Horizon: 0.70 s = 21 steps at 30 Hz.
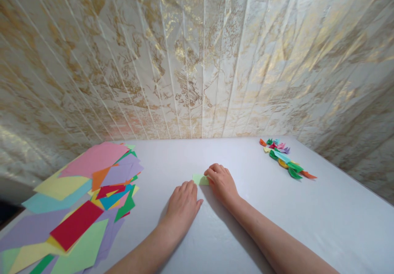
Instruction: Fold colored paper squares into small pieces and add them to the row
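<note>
A small light green piece of paper (200, 179) lies on the white table between my hands. My left hand (184, 200) rests palm down by its lower left corner, fingers extended and the thumb apart; whether the fingertips press on the paper is hard to see. Over the right end of the paper, my right hand (221, 181) has its fingers bent, with thumb and index finger closed at the edge. The exact grip is partly hidden by the fingers.
Many loose coloured paper sheets (76, 224) overlap along the left side of the table (246, 233). At the far right sits a cluster of small folded paper pieces (281, 157) in several colours. Behind the table hangs a gold-patterned white curtain (191, 60).
</note>
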Motion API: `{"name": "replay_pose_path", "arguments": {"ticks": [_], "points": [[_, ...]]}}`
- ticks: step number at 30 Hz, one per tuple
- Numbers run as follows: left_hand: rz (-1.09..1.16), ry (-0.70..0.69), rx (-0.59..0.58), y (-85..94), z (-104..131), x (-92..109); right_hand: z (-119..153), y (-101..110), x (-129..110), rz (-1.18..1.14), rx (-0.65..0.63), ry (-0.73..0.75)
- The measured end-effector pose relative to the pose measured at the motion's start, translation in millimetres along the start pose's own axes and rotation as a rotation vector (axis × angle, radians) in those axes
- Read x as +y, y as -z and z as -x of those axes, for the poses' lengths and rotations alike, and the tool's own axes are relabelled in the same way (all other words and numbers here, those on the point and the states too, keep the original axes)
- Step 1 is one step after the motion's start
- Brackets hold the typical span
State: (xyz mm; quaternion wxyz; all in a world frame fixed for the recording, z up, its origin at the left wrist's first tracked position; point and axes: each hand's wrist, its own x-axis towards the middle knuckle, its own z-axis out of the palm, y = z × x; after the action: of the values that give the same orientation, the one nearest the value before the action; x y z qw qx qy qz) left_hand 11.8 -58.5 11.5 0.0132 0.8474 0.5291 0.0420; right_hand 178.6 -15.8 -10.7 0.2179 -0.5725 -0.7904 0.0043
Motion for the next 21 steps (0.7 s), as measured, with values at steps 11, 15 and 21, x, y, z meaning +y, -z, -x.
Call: {"name": "replay_pose_path", "arguments": {"ticks": [11, 15, 21], "points": [[0.007, -0.012, -0.017, 5.0, 0.5, -2.0, 3.5, 4.9, -10.7, -0.011, -0.207, 0.124], [0.018, -0.017, -0.01, 5.2, 0.7, -2.8, 0.1, 13.9, -8.8, 0.007, -0.267, 0.102], [0.044, -0.025, 0.003, 3.4, 1.4, -3.7, -2.4, 33.8, -5.4, 0.081, -0.379, 0.044]]}}
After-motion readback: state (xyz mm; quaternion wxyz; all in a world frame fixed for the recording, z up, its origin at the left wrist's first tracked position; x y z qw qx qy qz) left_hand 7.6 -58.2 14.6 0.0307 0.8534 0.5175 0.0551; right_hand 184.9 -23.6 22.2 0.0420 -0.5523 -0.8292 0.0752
